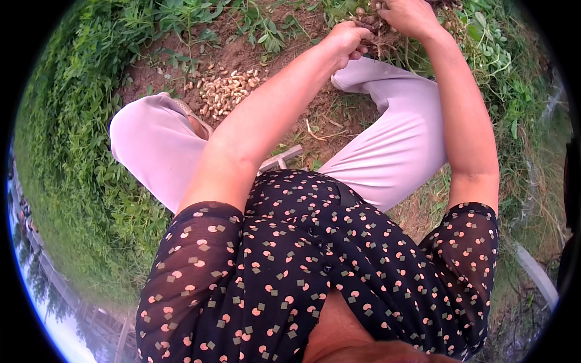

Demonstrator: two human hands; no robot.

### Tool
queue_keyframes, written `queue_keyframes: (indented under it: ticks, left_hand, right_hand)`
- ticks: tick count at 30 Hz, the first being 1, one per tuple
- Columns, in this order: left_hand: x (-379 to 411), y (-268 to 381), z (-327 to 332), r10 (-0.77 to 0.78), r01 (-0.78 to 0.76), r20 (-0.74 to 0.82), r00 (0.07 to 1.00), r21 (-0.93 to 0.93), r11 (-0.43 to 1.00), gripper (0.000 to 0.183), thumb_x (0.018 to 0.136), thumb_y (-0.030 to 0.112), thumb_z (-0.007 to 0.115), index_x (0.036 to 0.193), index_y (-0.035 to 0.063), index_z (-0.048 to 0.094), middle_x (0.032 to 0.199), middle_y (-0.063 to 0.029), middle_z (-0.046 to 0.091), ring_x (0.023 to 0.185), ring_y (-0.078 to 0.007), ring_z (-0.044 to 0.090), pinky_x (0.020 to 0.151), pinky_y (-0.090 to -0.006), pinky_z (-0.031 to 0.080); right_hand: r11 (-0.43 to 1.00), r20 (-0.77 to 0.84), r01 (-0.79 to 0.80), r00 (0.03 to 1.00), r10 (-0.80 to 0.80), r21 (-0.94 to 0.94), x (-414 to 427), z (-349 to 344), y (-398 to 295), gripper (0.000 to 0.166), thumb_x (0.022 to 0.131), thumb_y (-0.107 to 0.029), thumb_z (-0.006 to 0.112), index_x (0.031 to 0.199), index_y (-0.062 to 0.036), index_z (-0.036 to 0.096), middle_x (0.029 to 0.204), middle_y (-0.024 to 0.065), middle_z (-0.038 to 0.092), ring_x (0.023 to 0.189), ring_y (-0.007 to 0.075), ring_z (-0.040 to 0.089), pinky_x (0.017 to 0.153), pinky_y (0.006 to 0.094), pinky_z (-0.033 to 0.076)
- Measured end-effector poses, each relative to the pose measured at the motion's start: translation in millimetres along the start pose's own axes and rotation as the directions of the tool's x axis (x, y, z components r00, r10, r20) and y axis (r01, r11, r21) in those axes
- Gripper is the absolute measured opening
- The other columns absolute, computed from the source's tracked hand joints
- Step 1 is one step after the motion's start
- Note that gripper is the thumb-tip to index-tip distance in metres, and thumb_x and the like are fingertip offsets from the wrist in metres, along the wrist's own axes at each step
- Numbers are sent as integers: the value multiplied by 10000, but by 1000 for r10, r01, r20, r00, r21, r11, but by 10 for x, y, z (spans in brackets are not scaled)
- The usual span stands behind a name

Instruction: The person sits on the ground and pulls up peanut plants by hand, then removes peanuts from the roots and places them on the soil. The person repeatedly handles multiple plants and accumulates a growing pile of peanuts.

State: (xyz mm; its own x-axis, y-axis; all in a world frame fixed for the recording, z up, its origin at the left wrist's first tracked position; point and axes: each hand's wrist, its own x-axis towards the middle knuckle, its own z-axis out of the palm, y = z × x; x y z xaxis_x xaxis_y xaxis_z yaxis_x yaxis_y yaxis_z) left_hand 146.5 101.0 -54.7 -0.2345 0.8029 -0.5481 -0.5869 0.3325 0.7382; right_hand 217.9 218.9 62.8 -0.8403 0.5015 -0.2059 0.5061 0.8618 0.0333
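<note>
At the top of the view, my left hand (347, 41) is closed around the roots of uprooted peanut plants (380, 43). My right hand (408, 16) is at the same root clump, just to the right; its fingertips touch the roots near some pods and are partly cut off by the picture's edge. Several peanut pods (360, 11) hang among the roots. A pile of picked peanuts in the shell (227, 90) lies on the bare soil between my legs, left of my forearm, which hides part of the ground beside it.
Leafy green plants (81, 113) stand densely on the left. More pulled plants (485, 41) lie at the upper right. A low stool's frame (283, 158) shows beneath me. Dry stalks (317, 134) lie on the soil between my knees.
</note>
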Motion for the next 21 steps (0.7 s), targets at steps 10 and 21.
queue_keyframes:
  ticks: [10,21]
  left_hand:
    - [-230,-616,-1210,-52,162,-177,983,693,703,236,860,189,575,1032,73,687,887,-76,708,728,-178,677,612,-331,512]
    - [221,-354,-970,381,-161,-48,924,852,499,322,833,321,646,1100,154,716,1049,-118,716,1021,-283,668,913,-390,509]
  right_hand:
    - [986,-61,-78,994,88,145,-53,-69,173,177,831,-222,591,938,-116,684,910,156,700,878,343,672,781,447,530]
    - [927,-76,-292,945,317,237,-101,-138,493,239,826,-233,609,1018,-102,669,969,159,697,923,326,664,813,427,519]
